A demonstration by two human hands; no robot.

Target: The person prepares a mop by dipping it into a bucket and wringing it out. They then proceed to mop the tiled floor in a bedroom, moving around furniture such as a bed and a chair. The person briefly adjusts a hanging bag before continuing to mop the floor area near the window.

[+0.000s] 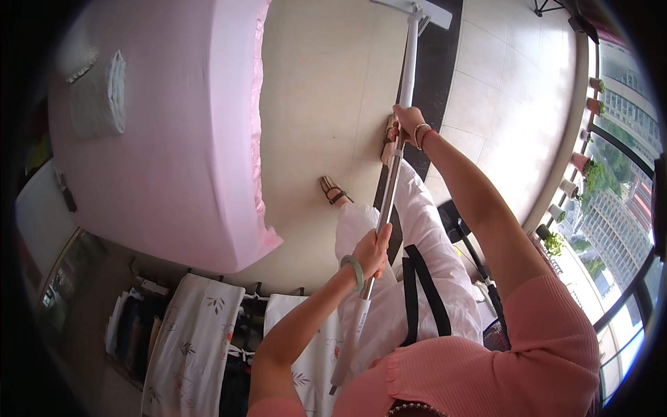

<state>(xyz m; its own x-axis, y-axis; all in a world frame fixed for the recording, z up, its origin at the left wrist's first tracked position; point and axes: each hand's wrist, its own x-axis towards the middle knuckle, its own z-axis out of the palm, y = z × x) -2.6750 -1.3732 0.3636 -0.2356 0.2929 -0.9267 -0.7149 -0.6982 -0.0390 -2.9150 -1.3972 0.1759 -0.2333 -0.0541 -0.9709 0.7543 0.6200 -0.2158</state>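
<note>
A flat mop (391, 184) with a white and silver pole slants across the middle, from beside my body up to the far floor. My left hand (372, 251), with a pale green bangle at the wrist, is wrapped round the lower part of the pole. Farther up, my right hand (408, 126) grips the pole near the white section. The wide white mop head (436, 14) rests at the top edge over a dark floor strip, partly cut off by the frame.
A bed with a pink cover (167, 139) fills the left, with a folded pale blanket (104, 97) on it. Floral cloths (191, 333) hang over a rack at lower left. Potted plants (582, 163) line the window sill on the right. My sandalled foot (333, 187) stands on beige tiles.
</note>
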